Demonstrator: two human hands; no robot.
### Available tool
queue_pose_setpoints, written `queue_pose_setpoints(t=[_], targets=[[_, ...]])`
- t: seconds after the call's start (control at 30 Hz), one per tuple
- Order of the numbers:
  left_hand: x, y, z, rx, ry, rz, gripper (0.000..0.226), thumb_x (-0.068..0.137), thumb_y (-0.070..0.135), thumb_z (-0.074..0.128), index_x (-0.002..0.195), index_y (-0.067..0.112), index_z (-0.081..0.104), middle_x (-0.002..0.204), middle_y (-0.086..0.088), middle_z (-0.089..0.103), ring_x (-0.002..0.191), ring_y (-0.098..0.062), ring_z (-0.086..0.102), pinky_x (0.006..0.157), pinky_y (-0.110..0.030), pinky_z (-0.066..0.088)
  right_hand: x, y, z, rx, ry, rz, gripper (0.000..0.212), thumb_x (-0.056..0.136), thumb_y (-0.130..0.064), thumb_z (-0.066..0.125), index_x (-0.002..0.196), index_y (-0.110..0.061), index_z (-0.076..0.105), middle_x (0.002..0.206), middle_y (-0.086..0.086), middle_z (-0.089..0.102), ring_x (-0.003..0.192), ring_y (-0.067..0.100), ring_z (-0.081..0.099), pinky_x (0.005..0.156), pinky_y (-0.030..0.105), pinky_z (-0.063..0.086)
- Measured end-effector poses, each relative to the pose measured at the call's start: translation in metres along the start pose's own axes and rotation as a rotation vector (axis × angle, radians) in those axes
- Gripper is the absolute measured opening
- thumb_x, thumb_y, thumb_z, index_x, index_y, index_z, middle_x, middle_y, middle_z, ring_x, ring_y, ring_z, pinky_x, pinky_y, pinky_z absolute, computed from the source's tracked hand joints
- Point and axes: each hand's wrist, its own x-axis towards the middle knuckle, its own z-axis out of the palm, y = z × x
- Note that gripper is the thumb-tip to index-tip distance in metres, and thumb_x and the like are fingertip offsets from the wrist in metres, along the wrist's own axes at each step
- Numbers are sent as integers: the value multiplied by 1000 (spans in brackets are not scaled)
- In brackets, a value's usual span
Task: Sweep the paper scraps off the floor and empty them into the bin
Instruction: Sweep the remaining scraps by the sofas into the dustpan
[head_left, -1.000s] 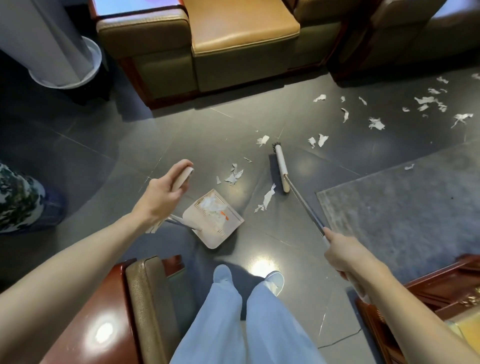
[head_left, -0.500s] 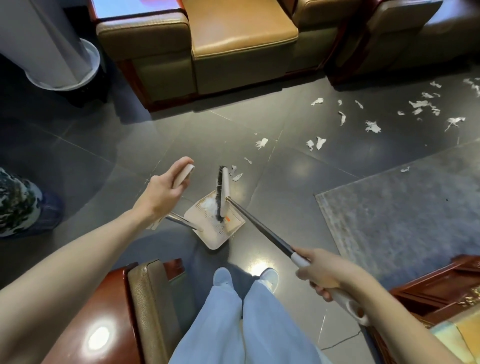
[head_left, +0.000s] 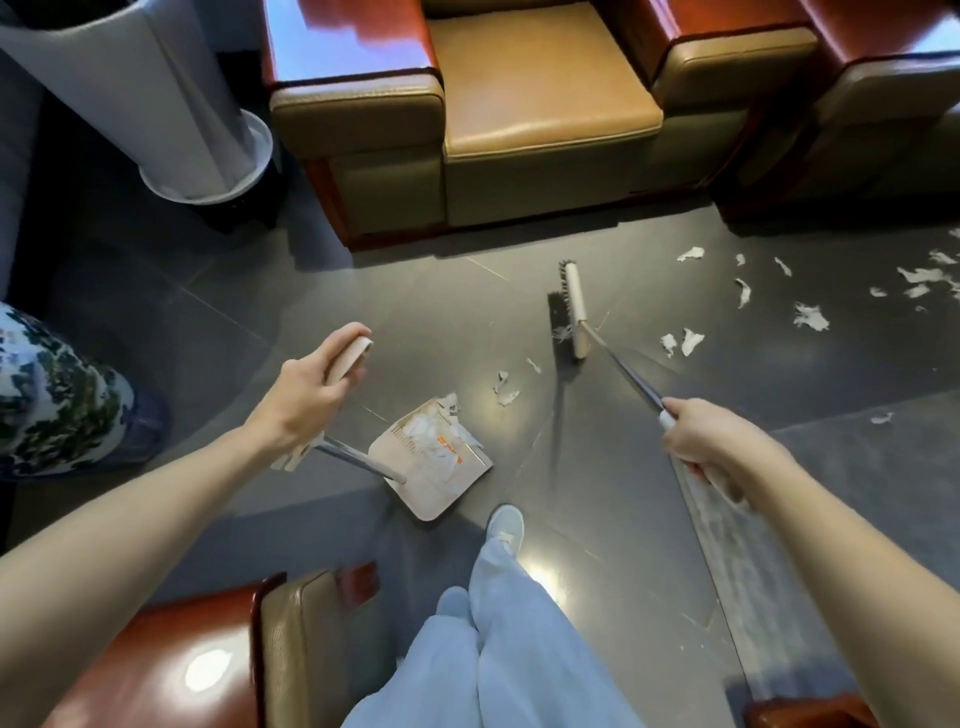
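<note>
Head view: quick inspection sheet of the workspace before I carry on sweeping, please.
Surface: dark glossy tiled floor; grey rug at right.
Job's things: dustpan on the floor, holding paper scraps; broom head down beyond it; loose scraps between them, more scattered right. No bin seen.
Clutter: nothing seen besides scraps.
Hands: left hand grips the dustpan's handle; right hand grips the broom's handle.
Cables: nothing seen.
Surroundings: tan armchair ahead, patterned vase left, tall white vessel far left.
</note>
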Motion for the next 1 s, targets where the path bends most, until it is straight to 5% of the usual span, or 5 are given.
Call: queue_pose_setpoints(t=[0.13, 0.27, 0.47, 0.73, 1.0], targets=[[18, -3, -7, -1, 47, -24, 38, 96, 29, 57, 110, 63, 48, 60, 11, 56, 45, -8, 44, 50, -24, 43, 68, -19, -26, -125, 24, 25, 39, 87, -1, 48, 125, -9, 52, 67, 9, 61, 60, 23, 60, 42, 21, 40], [33, -7, -14, 4, 81, -29, 42, 96, 27, 57, 109, 65, 46, 70, 10, 60, 46, -6, 45, 49, -20, 42, 114, -26, -38, -172, 13, 13, 31, 90, -4, 42, 119, -8, 54, 66, 10, 64, 55, 23, 62, 48, 23, 44], [62, -4, -17, 13, 63, -18, 34, 96, 27, 56, 114, 56, 50, 61, 16, 58, 46, -7, 46, 48, -17, 41, 107, -37, -28, -271, -137, -88, 47, 98, -15, 37, 145, -16, 35, 69, 3, 55, 45, 10, 48, 42, 21, 40], [103, 22, 0, -31, -71, 90, 28, 98, 30, 53, 123, 42, 53, 74, 19, 60, 56, 3, 54, 54, -9, 41, 12, -84, 15, -7, -349, -111, 67, 91, -12, 40, 152, -32, 19, 64, 0, 62, 39, 7, 53, 43, 20, 45], [151, 44, 13, 10, -198, 171, 28, 98, 37, 51, 121, 52, 48, 82, 3, 63, 56, -5, 52, 58, -25, 45, -40, -72, 4, 327, -454, -23, 80, 80, -6, 40, 148, -45, 23, 61, 2, 52, 43, 14, 48, 44, 22, 43]])
